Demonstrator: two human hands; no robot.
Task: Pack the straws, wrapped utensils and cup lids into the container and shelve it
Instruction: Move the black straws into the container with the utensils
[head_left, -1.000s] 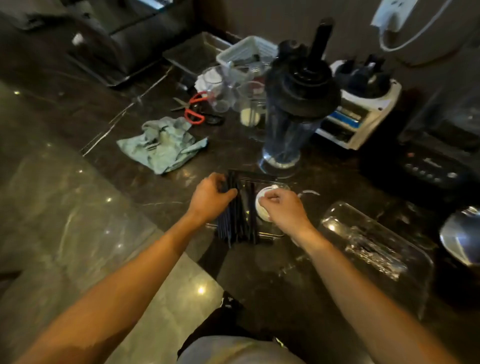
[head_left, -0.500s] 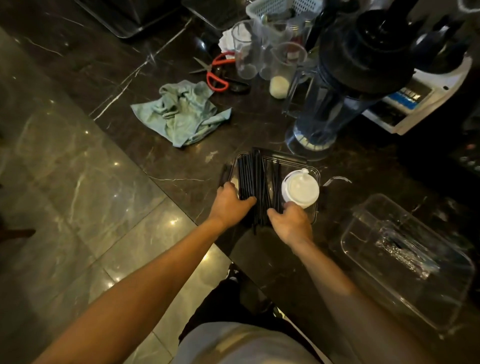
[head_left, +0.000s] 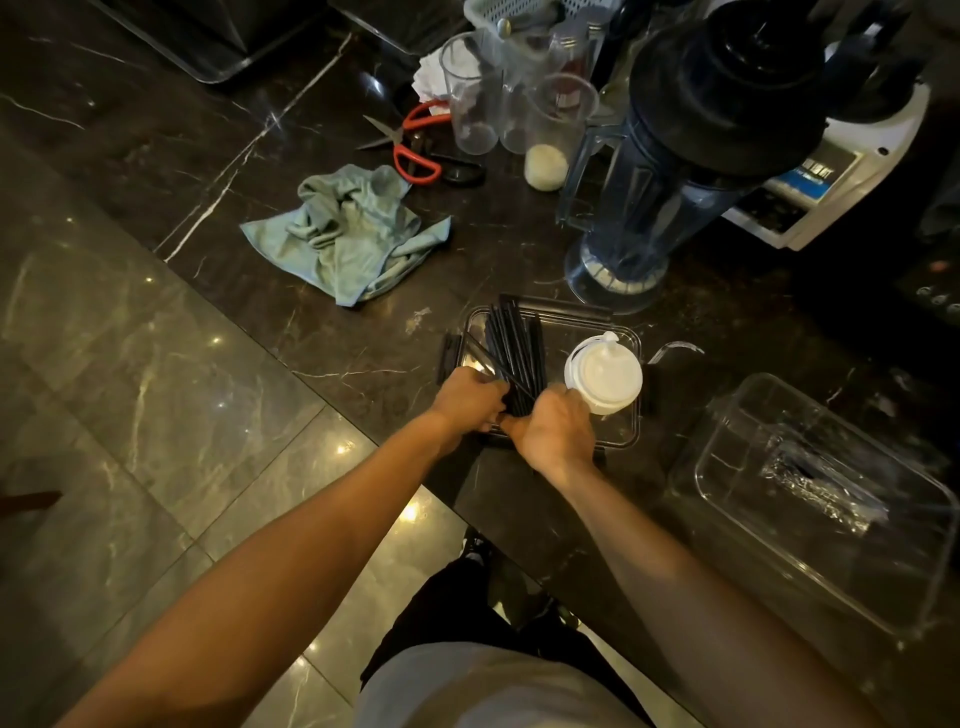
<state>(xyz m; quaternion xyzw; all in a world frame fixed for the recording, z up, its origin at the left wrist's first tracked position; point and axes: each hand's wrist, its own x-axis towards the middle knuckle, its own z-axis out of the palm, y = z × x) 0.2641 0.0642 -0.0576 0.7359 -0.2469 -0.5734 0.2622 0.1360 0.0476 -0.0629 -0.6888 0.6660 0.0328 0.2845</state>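
Hands, left hand (head_left: 467, 397) and right hand (head_left: 553, 428), squeeze shut around thin black plastic straws (head_left: 514, 353). Straws lie in a shallow clear plastic tray (head_left: 631, 436), left of white round cup lids (head_left: 605, 375).

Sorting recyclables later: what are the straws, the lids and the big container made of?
Straws: probably matte black plastic, thin stiff tubes. Cup lids: likely white plastic, smooth, moulded rim. Big container: clear glossy plastic by its look, see-through with bright glints.

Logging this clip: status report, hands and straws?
Both hands, left and right, closed on black straws. Straws in the flat tray beside white lids. Nothing obstructing.
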